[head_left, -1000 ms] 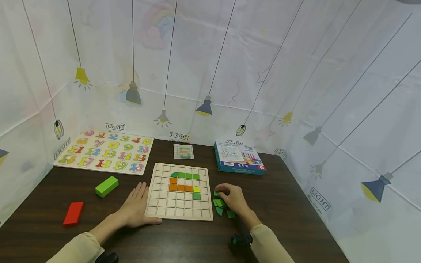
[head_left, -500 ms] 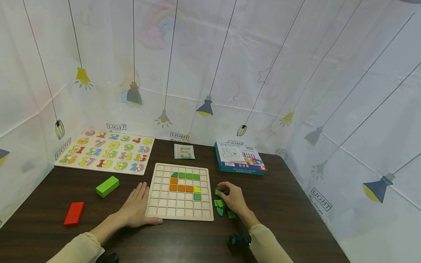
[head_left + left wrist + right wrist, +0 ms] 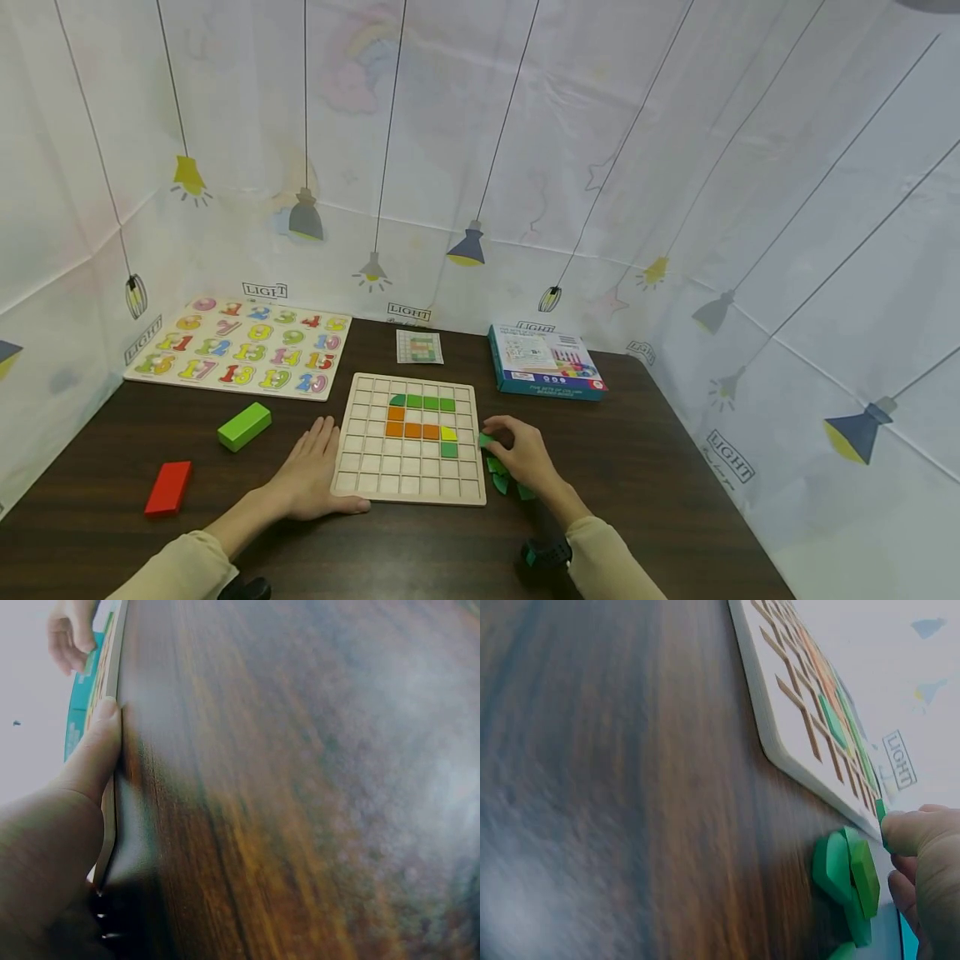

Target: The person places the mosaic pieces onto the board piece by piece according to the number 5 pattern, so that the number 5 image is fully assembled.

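My right hand [image 3: 527, 457] pinches a small green tile [image 3: 485, 439] between thumb and fingertips, just off the right edge of a wooden grid board [image 3: 370, 463]. In the right wrist view the tile [image 3: 880, 811] stands on edge at the thumb tip. Several loose green tiles [image 3: 834, 868] lie beneath this hand, partly hidden in the head view. On the board, green, orange and yellow tiles [image 3: 412, 429] fill some squares. My left hand [image 3: 306, 477] lies flat at the board's left side, fingers extended, with its thumb [image 3: 105, 727] against the near edge.
A number puzzle board [image 3: 240, 348] lies at the back left, a printed pattern card [image 3: 420, 347] behind the grid board. A blue boxed set [image 3: 547, 362] sits at the back right. A green block [image 3: 244, 427] and a red block [image 3: 168, 488] lie left.
My right hand has moved slightly left from beside the loose tiles to the board's right edge, carrying the green tile. The left hand has stayed in place.
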Motion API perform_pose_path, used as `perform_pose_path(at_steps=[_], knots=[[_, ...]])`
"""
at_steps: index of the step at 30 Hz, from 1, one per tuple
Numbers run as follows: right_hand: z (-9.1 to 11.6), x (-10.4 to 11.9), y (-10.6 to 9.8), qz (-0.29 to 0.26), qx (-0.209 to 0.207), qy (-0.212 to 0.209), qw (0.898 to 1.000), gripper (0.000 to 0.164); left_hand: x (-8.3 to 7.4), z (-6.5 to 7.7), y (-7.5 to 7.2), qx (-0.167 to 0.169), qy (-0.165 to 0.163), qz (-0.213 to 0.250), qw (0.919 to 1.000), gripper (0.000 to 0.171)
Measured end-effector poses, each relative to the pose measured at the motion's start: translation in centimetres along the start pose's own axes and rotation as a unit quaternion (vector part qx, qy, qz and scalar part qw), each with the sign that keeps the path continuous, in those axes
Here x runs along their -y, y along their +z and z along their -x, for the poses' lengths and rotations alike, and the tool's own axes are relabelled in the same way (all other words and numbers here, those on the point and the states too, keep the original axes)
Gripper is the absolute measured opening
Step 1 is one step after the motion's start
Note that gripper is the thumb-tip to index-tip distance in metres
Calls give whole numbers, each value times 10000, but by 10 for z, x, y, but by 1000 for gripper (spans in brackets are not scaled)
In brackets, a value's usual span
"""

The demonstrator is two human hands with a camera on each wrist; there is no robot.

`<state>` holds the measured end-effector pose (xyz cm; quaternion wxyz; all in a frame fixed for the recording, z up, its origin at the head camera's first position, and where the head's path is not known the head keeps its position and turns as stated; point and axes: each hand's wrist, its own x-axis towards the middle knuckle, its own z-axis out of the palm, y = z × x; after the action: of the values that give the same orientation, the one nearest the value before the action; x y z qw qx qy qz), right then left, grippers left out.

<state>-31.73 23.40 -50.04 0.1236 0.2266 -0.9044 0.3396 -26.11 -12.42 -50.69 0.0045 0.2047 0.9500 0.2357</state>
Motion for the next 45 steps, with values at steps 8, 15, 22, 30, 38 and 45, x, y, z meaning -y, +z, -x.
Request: perform_pose_path(at_steps=[8,15,22,30,38,45], knots=[[7,15,3,-202,277,-195,9992,31,-3,-5,3,29,67,43,10000,125],[12,22,5,-121,466,-279,9984,31,-7,-10,5,32,120,53,9999,126],[16,27,5,-22,543,-613,9966,28,-13,-13,5,29,177,112,9998,125],[19,33,3,-58,512,-894,9947,28,-18,-18,7,-8,232,114,9997,125],[18,38,15,42,455,-1097,9929,28,-11,-9,6,-77,231,109,9996,126],[14,41,20,49,490,-1170,9919,24,-1,3,2,-194,192,81,9996,125]])
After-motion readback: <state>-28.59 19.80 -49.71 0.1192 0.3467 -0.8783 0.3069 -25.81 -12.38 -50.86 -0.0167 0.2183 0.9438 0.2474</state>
